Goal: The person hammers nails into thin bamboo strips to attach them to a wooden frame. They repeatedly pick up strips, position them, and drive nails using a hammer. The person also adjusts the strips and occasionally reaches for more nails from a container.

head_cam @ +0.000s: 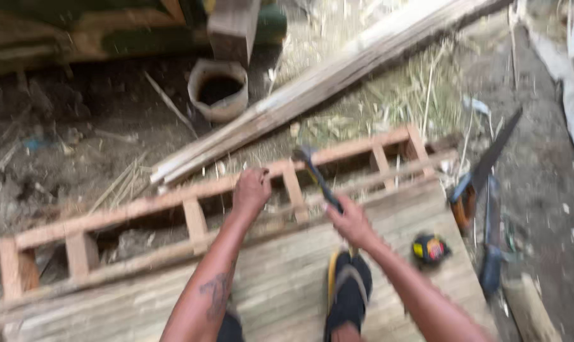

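Your wooden panel (pixel 287 278) lies on dirt ground (pixel 78 126); tape measure (pixel 430 248) sits on it, saw (pixel 483 171) just right of it.

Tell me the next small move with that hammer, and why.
Probably bring the dark-headed hammer down on the reddish wooden ladder-like frame: the right hand holds it raised above the top rail, while the left hand grips that rail. The blur hides any nail.

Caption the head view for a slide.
Left hand steadies a ladder-like reddish wooden frame while the right hand holds a dark-handled hammer above it.
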